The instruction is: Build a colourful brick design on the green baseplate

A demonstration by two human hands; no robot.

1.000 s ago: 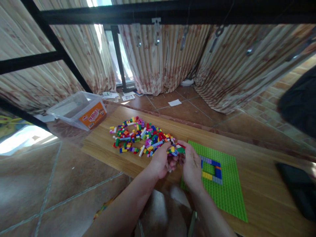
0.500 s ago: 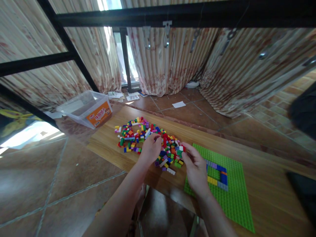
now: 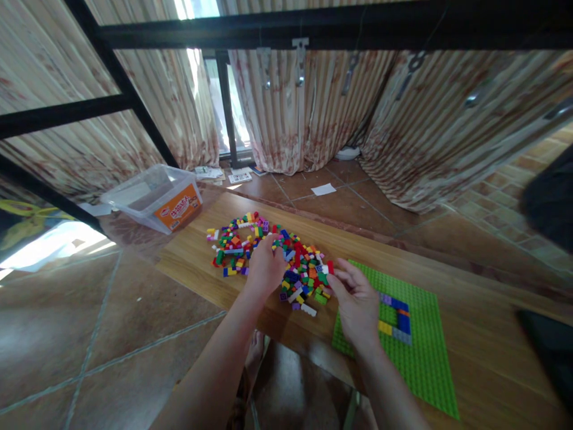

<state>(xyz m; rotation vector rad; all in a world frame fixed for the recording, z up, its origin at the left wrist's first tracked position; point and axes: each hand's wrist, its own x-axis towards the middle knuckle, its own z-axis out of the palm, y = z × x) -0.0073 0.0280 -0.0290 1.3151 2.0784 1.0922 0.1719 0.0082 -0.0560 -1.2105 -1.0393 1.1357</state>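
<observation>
A heap of small coloured bricks point(image 3: 268, 260) lies on a wooden table point(image 3: 470, 340). My left hand point(image 3: 264, 270) rests on the middle of the heap with its fingers curled down into the bricks. My right hand point(image 3: 358, 298) is at the heap's right edge, thumb and fingers pinched near a red brick point(image 3: 330, 267). Just right of it lies a green baseplate point(image 3: 416, 358) carrying a small rectangular frame of blue, yellow, grey and purple bricks point(image 3: 394, 313).
A clear plastic tub point(image 3: 152, 197) with an orange label stands on the floor past the table's far left corner. A dark object point(image 3: 546, 352) lies at the table's right end. Curtains and a black metal frame point(image 3: 313, 24) stand behind.
The two hands, cupped together over bricks a second ago, have parted. The left moved left onto the heap; the right stayed by the baseplate's corner. Bricks now lie spread between them.
</observation>
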